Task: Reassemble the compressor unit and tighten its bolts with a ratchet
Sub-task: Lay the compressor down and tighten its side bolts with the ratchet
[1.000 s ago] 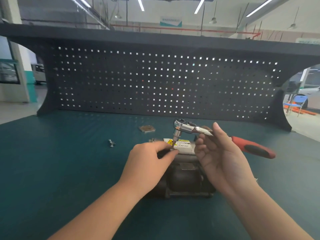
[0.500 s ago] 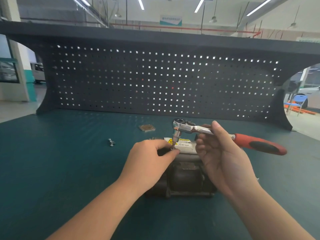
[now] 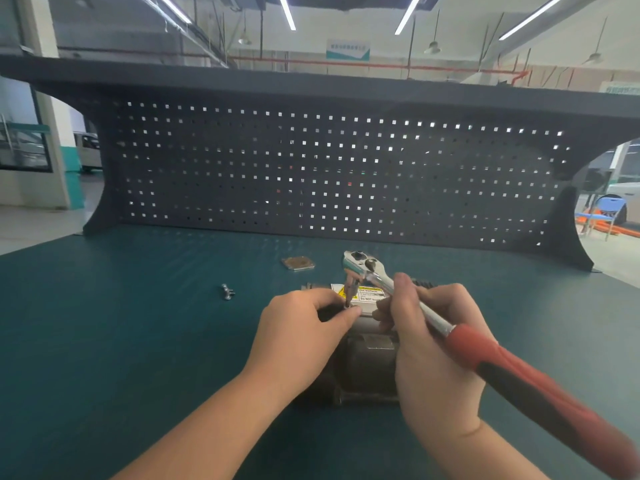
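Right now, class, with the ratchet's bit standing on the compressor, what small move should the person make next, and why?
Probably swing the ratchet handle through another short arc. The right hand grips its steel shank, the bit stands upright on the top of the compressor beside the warning label, and the left hand pinches around the bit's tip, steadying it. Whether the bolt is already tight cannot be told.

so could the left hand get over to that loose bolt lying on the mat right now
Probably yes. The loose bolt lies in the open on the green mat, left of the compressor, nothing between. But the left hand is pinching the bit at the ratchet tip and would have to let go.
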A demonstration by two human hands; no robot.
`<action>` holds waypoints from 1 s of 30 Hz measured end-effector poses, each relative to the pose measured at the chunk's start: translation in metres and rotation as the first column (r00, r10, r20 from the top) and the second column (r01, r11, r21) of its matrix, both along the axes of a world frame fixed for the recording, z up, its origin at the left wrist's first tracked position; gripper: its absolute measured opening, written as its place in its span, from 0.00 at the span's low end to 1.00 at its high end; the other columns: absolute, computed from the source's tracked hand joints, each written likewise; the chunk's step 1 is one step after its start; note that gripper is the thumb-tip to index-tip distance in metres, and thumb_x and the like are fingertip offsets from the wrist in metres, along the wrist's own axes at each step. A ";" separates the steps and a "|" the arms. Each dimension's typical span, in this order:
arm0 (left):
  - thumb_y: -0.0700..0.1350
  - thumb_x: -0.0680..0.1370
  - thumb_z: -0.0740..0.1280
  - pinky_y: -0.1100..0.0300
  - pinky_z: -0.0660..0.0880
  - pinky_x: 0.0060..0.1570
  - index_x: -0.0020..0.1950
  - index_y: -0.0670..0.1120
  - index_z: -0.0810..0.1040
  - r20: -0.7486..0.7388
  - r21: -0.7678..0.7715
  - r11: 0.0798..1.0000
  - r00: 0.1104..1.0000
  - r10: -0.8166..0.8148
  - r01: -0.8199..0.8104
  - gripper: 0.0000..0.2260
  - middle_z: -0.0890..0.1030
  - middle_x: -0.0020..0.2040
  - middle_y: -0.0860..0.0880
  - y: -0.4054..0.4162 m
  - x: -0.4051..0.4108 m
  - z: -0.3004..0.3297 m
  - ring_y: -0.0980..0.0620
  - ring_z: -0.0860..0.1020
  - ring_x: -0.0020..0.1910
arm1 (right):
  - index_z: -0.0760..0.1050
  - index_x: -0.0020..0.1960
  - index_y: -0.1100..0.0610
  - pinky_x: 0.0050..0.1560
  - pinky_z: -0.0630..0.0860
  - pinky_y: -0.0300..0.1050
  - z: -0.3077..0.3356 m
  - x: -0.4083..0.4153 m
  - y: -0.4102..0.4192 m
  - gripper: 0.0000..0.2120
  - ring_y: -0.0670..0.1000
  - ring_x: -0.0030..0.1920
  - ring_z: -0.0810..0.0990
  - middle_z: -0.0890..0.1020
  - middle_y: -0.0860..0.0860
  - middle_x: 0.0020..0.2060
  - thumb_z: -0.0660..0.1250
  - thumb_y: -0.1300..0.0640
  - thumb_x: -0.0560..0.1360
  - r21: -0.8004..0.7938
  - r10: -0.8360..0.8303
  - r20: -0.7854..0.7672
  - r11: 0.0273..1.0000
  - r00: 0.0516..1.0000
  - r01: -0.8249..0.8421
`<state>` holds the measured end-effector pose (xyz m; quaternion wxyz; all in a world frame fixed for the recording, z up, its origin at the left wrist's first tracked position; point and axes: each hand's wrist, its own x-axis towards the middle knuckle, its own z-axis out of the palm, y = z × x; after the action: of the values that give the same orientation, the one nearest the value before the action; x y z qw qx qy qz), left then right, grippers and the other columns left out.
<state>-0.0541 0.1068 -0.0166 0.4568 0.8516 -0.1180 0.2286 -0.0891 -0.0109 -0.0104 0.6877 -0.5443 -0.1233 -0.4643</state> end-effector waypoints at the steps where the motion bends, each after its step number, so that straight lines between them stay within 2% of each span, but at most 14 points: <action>1: 0.55 0.74 0.71 0.56 0.78 0.46 0.46 0.54 0.86 0.007 0.001 1.000 1.000 -0.001 0.001 0.07 0.85 0.40 0.59 0.000 0.000 0.000 0.61 0.81 0.42 | 0.70 0.30 0.52 0.30 0.74 0.31 -0.001 0.002 0.000 0.14 0.44 0.26 0.81 0.82 0.49 0.27 0.73 0.49 0.68 0.003 -0.008 0.012 1.000 1.000 0.008; 4: 0.57 0.72 0.72 0.58 0.78 0.48 0.49 0.55 0.85 0.079 -0.028 1.000 0.997 0.008 -0.006 0.09 0.84 0.41 0.62 -0.003 -0.002 -0.001 0.64 0.81 0.44 | 0.71 0.31 0.52 0.31 0.72 0.32 -0.006 0.009 -0.003 0.15 0.40 0.26 0.77 0.80 0.43 0.27 0.69 0.45 0.69 -0.082 -0.179 0.039 0.980 0.983 0.181; 9: 0.64 0.66 0.69 0.59 0.77 0.39 0.42 0.62 0.82 0.168 -0.188 0.982 0.986 0.000 0.032 0.10 0.82 0.34 0.63 -0.014 -0.003 0.003 0.65 0.79 0.35 | 0.60 0.31 0.56 0.28 0.61 0.37 -0.008 0.012 -0.002 0.20 0.48 0.28 0.60 0.64 0.50 0.27 0.66 0.58 0.77 -0.331 -0.302 0.449 0.818 0.841 0.470; 13: 0.59 0.69 0.69 0.48 0.67 0.29 0.35 0.44 0.75 0.145 -0.283 0.955 0.988 -0.046 0.086 0.18 0.69 0.25 0.51 -0.016 0.001 -0.001 0.53 0.63 0.30 | 0.58 0.32 0.55 0.22 0.61 0.46 -0.014 0.012 0.008 0.20 0.52 0.28 0.58 0.62 0.52 0.26 0.69 0.65 0.72 -0.462 -0.347 0.568 0.615 0.746 0.638; 15: 0.56 0.69 0.69 0.43 0.72 0.33 0.36 0.42 0.78 0.086 -0.317 0.943 0.993 -0.081 0.105 0.16 0.72 0.27 0.44 -0.014 0.002 -0.003 0.50 0.65 0.31 | 0.63 0.33 0.53 0.23 0.65 0.45 -0.016 0.008 0.008 0.17 0.53 0.26 0.63 0.67 0.52 0.25 0.70 0.60 0.71 -0.485 -0.299 0.402 0.732 0.865 0.479; 17: 0.55 0.71 0.71 0.49 0.77 0.38 0.41 0.52 0.83 0.105 -0.303 0.944 0.989 -0.105 0.133 0.08 0.81 0.30 0.52 -0.012 0.001 -0.002 0.48 0.76 0.33 | 0.71 0.34 0.52 0.24 0.69 0.43 -0.004 0.001 -0.001 0.11 0.51 0.23 0.70 0.74 0.51 0.24 0.72 0.52 0.68 -0.266 0.020 0.017 0.964 1.000 -0.015; 18: 0.55 0.72 0.72 0.53 0.77 0.41 0.43 0.59 0.84 0.127 -0.291 0.946 0.986 -0.110 0.143 0.03 0.83 0.33 0.56 -0.012 0.000 -0.001 0.51 0.80 0.36 | 0.73 0.34 0.51 0.24 0.69 0.41 0.002 -0.001 -0.009 0.10 0.50 0.22 0.71 0.75 0.51 0.24 0.74 0.51 0.65 -0.084 0.277 -0.100 0.955 0.956 -0.286; 19: 0.55 0.72 0.72 0.56 0.77 0.42 0.44 0.66 0.83 0.154 -0.270 0.952 0.983 -0.104 0.143 0.04 0.84 0.35 0.58 -0.013 -0.001 0.000 0.53 0.81 0.38 | 0.73 0.34 0.51 0.23 0.67 0.38 0.007 0.001 -0.019 0.10 0.49 0.22 0.70 0.75 0.52 0.24 0.76 0.53 0.63 0.128 0.544 -0.114 0.838 0.831 -0.531; 21: 0.56 0.72 0.71 0.54 0.76 0.40 0.45 0.71 0.81 0.188 -0.238 0.963 0.979 -0.082 0.127 0.07 0.84 0.34 0.55 -0.013 0.000 0.001 0.49 0.80 0.37 | 0.72 0.36 0.54 0.20 0.62 0.35 0.007 0.009 -0.038 0.09 0.46 0.21 0.68 0.74 0.53 0.25 0.73 0.59 0.63 0.358 0.713 -0.004 0.656 0.701 -0.665; 22: 0.56 0.72 0.71 0.52 0.76 0.40 0.45 0.71 0.80 0.191 -0.229 0.967 0.979 -0.070 0.114 0.07 0.84 0.34 0.52 -0.013 0.001 0.000 0.47 0.79 0.36 | 0.71 0.34 0.54 0.20 0.61 0.33 0.012 0.008 -0.041 0.09 0.44 0.21 0.68 0.75 0.50 0.24 0.71 0.60 0.65 0.312 0.671 -0.020 0.708 0.741 -0.633; 24: 0.55 0.74 0.72 0.48 0.78 0.43 0.46 0.69 0.81 0.182 -0.231 0.968 0.982 -0.054 0.097 0.07 0.84 0.34 0.52 -0.013 0.004 -0.004 0.49 0.80 0.36 | 0.68 0.31 0.52 0.23 0.65 0.31 0.017 0.001 -0.037 0.14 0.42 0.22 0.71 0.77 0.47 0.25 0.70 0.63 0.69 -0.120 0.303 -0.064 0.944 0.951 -0.308; 25: 0.55 0.73 0.72 0.47 0.78 0.43 0.46 0.67 0.81 0.167 -0.262 0.960 0.985 -0.054 0.097 0.05 0.84 0.35 0.53 -0.013 0.004 -0.006 0.49 0.80 0.36 | 0.68 0.31 0.53 0.25 0.66 0.32 0.011 0.003 -0.033 0.14 0.41 0.24 0.72 0.76 0.48 0.26 0.70 0.62 0.70 -0.332 0.101 0.010 0.939 0.995 -0.092; 28: 0.63 0.64 0.69 0.48 0.78 0.41 0.43 0.60 0.80 0.083 -0.394 0.918 0.997 -0.007 0.040 0.12 0.83 0.34 0.52 -0.015 0.006 -0.009 0.51 0.75 0.32 | 0.70 0.34 0.56 0.26 0.66 0.34 0.005 0.003 -0.010 0.11 0.43 0.27 0.70 0.72 0.53 0.26 0.72 0.63 0.69 -0.754 -0.017 0.178 0.640 0.984 0.148; 30: 0.62 0.64 0.69 0.51 0.77 0.39 0.42 0.58 0.80 0.054 -0.392 0.920 0.999 0.004 0.018 0.12 0.83 0.34 0.52 -0.014 0.009 -0.010 0.52 0.75 0.33 | 0.71 0.33 0.54 0.26 0.63 0.37 0.002 0.007 -0.003 0.17 0.48 0.26 0.67 0.70 0.53 0.26 0.79 0.62 0.58 -0.818 -0.037 0.238 0.532 0.971 0.221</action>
<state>-0.0455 0.0928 -0.0265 0.6153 0.7361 -0.0853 0.2689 -0.0820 -0.0144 -0.0084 0.2917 -0.7668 -0.3552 -0.4481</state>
